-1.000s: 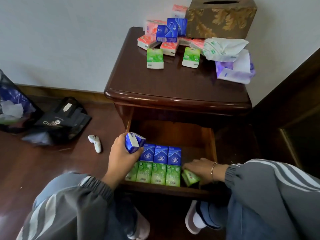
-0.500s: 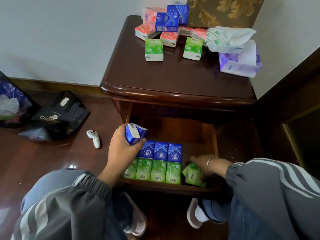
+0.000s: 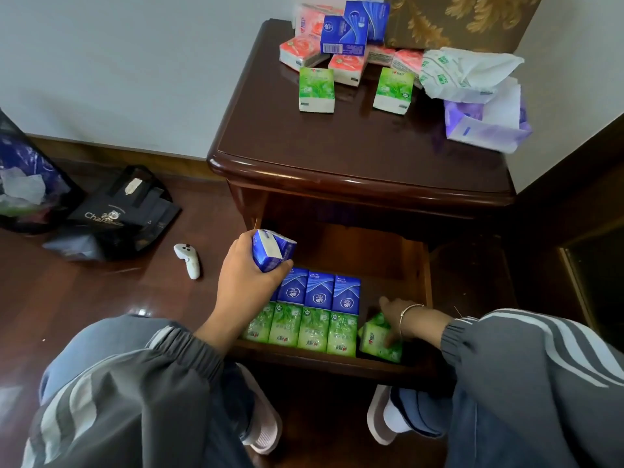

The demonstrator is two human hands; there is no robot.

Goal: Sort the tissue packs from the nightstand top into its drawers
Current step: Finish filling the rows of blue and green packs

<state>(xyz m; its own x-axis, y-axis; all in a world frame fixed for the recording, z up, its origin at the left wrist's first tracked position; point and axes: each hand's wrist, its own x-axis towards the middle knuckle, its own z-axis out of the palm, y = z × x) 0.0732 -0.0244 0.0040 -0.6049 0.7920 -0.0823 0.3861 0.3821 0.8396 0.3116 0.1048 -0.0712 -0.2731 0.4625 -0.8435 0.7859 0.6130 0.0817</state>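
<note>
Your left hand (image 3: 248,282) grips a blue pack (image 3: 272,249) above the open drawer (image 3: 413,265); your right hand (image 3: 401,319) holds a green pack (image 3: 378,339) beside the green row (image 3: 304,327). The black bag (image 3: 118,211) reads "Cha…"; pack labels are too small to read.

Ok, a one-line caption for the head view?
Left hand holds a blue tissue pack over the open drawer; right hand sets down a green pack.
</note>
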